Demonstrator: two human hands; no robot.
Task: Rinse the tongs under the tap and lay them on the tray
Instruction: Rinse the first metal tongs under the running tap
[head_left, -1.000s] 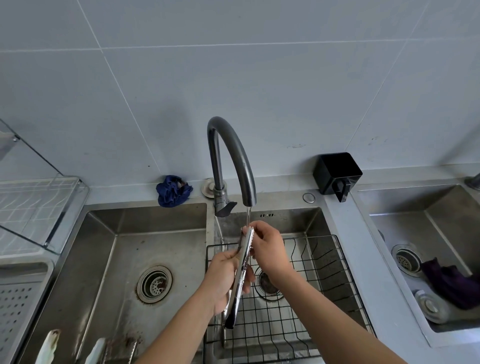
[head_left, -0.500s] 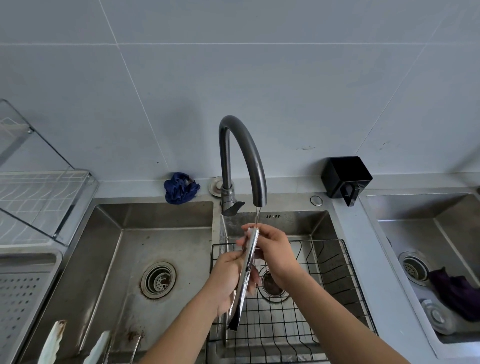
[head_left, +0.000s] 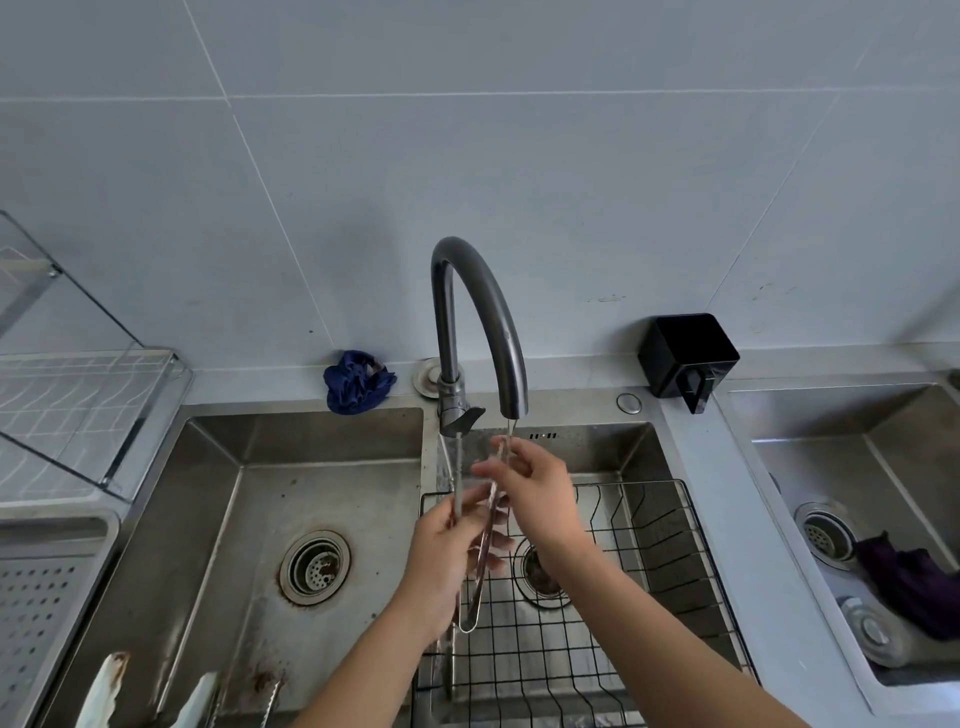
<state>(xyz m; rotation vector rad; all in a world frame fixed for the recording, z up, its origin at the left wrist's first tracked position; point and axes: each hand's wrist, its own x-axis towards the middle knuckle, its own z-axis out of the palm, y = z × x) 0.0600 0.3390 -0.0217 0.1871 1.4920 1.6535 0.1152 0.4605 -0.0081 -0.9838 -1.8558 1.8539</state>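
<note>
Metal tongs (head_left: 480, 566) point up toward the spout of the dark curved tap (head_left: 480, 312), where a thin stream of water runs onto their tips. My left hand (head_left: 447, 561) grips the tongs around their lower half, the hinge loop hanging below my palm. My right hand (head_left: 540, 493) holds the upper end of one arm between thumb and fingers. The two arms are spread apart. A perforated metal tray (head_left: 41, 597) lies at the far left edge.
A black wire basket (head_left: 649, 571) sits in the middle sink under my hands. The left sink (head_left: 234, 519) holds utensils at its near edge. A blue cloth (head_left: 356, 382) lies behind it, a black holder (head_left: 685, 358) by the wall, a purple cloth (head_left: 909, 577) in the right sink.
The tongs' arms have spread apart; they were pressed together before. My right hand has shifted to hold one arm near its tip. The view has drifted slightly.
</note>
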